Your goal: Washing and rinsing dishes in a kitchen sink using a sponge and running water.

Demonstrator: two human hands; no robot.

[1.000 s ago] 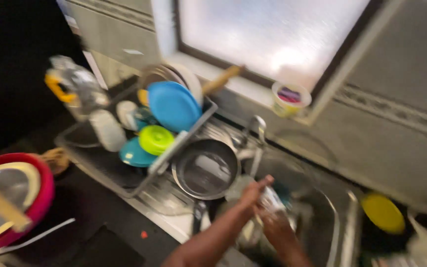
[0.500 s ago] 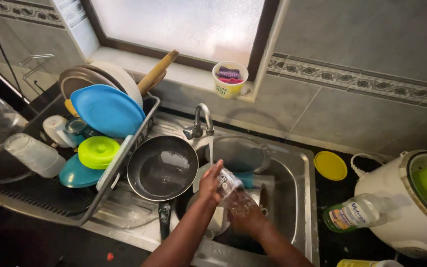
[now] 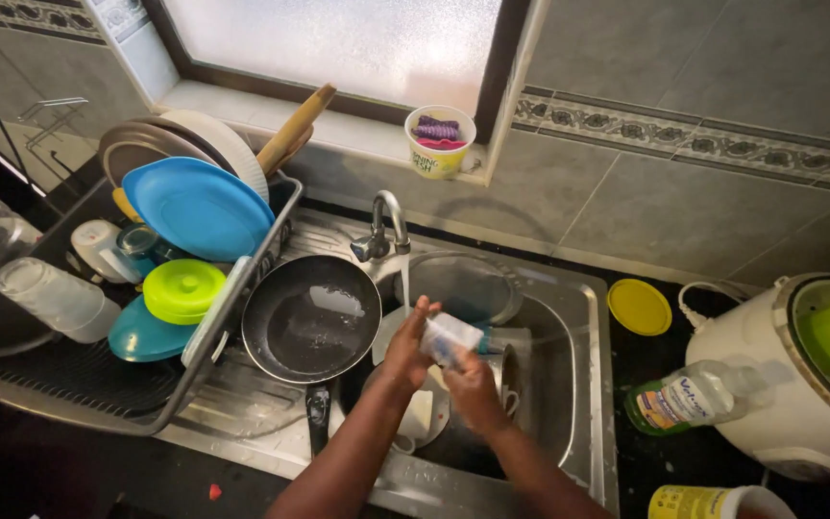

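Over the sink (image 3: 583, 384), the left hand (image 3: 409, 346) and right hand (image 3: 470, 380) (fingers curled) grip a clear glass (image 3: 451, 336) under the tap (image 3: 384, 226).

Labelled clear bottle (image 3: 689, 399) by sink; yellow tub (image 3: 440, 142) on windowsill

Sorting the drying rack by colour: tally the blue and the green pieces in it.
Blue: 2, the big plate and the teal dish beneath.
Green: 1, the lime lid.
Total: 3.
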